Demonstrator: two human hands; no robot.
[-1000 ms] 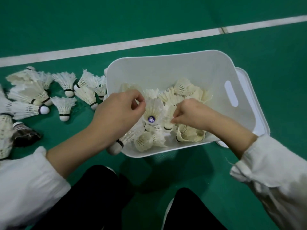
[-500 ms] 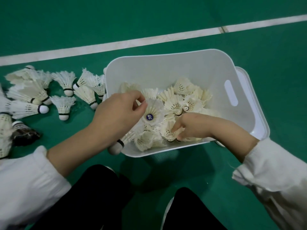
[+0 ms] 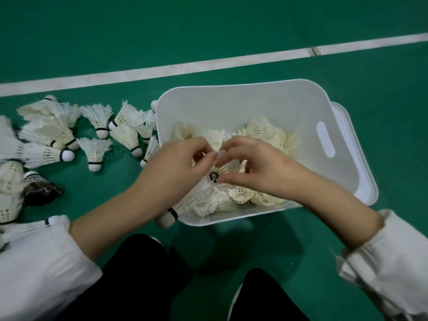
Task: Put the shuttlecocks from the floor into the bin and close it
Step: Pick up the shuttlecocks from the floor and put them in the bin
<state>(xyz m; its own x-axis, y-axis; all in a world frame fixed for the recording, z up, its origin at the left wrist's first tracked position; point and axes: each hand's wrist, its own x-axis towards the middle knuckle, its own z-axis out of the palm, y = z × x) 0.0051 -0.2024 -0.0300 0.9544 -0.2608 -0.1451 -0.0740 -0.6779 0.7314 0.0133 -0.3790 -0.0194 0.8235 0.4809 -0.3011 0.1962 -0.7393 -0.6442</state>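
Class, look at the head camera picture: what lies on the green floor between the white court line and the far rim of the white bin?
Nothing. In the head view, the floor between the court line and the bin's far rim is bare green.

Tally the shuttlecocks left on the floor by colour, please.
White shuttlecocks: at least 12 (they overlap and run off the left edge)
Dark shuttlecock: 1
Total: at least 13
Not counted: the held shuttlecock, which the left hand and right hand grip over the bin.
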